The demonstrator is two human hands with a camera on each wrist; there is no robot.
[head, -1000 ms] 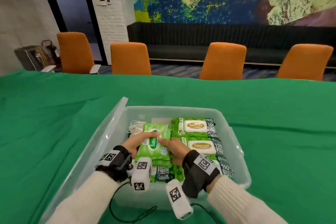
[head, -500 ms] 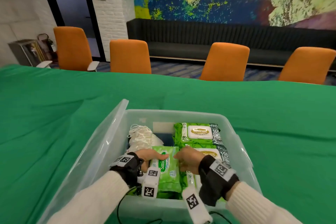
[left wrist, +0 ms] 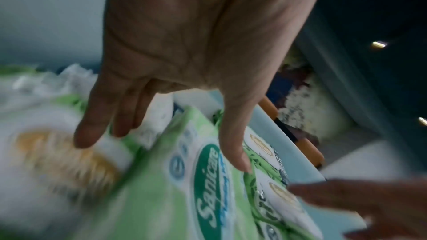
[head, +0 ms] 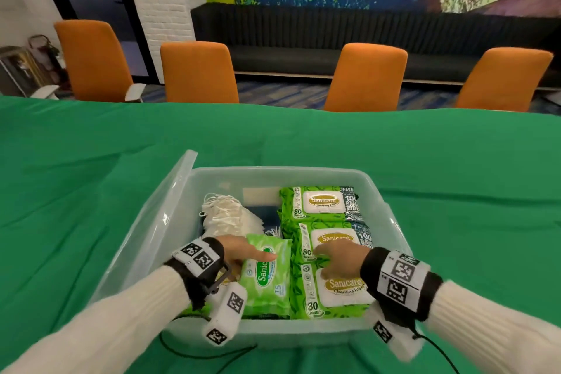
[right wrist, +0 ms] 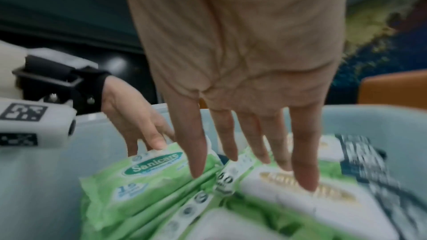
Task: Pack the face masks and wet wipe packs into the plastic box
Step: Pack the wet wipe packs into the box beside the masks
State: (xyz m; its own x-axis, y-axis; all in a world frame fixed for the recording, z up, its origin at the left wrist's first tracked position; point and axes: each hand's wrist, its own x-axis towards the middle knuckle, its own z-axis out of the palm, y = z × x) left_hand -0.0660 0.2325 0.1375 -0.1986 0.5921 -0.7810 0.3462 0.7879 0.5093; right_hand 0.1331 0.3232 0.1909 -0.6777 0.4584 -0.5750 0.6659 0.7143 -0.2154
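Observation:
A clear plastic box [head: 282, 171] stands on the green table. Three large green wet wipe packs [head: 321, 203] fill its right side, and white face masks [head: 224, 215] lie at its back left. A small light green wipe pack [head: 267, 279] lies at the front left, beside the large packs. My left hand [head: 255, 253] rests on its far end, thumb on top [left wrist: 238, 152], fingers straight. My right hand [head: 328, 255] is flat, with straight fingers [right wrist: 302, 180] touching a large pack's white lid [right wrist: 277, 189].
The box's translucent lid [head: 158, 222] leans up along its left side. Green cloth [head: 455, 191] covers the table all round the box. Several orange chairs [head: 197, 73] line the far edge. Cables [head: 194, 352] trail in front of the box.
The small pack has come down and toward me into the front left of the box. Both hands have loosened from it, and my right hand has shifted right onto a large pack.

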